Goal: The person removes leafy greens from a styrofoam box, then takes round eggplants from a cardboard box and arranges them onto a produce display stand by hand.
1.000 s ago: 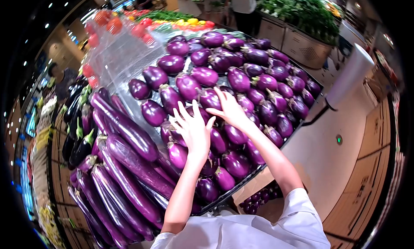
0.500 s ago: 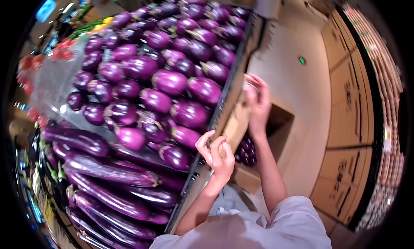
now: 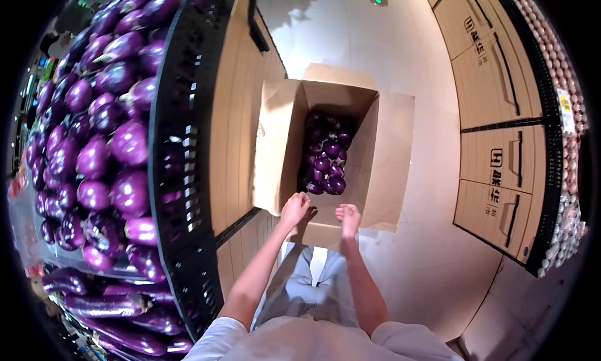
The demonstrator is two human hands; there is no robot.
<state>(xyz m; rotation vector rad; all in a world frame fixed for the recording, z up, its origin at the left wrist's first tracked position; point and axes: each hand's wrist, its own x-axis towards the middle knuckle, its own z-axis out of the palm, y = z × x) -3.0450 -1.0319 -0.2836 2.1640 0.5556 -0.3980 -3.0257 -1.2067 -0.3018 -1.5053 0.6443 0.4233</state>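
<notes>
An open cardboard box (image 3: 393,161) stands on the floor in front of me, its flaps folded outward. Several round purple eggplants (image 3: 330,149) lie inside it, mostly at its far and left side. My left hand (image 3: 294,209) is over the box's near left corner, fingers curled together, just short of the closest eggplants. To its right, my right hand (image 3: 349,218) hovers above the near edge with its fingers folded in. Nothing shows in either hand.
Left of me a display stand (image 3: 241,104) with a black slotted rim carries heaped round eggplants (image 3: 94,154) and long eggplants (image 3: 106,305). On the right are wood-look cabinets (image 3: 494,154) with egg trays (image 3: 566,154) above. A round green floor sign (image 3: 377,0) lies ahead.
My view has swung from the eggplant display down to the box. Both hands have moved away from the display's edge to the box's near side, and their fingers have curled in.
</notes>
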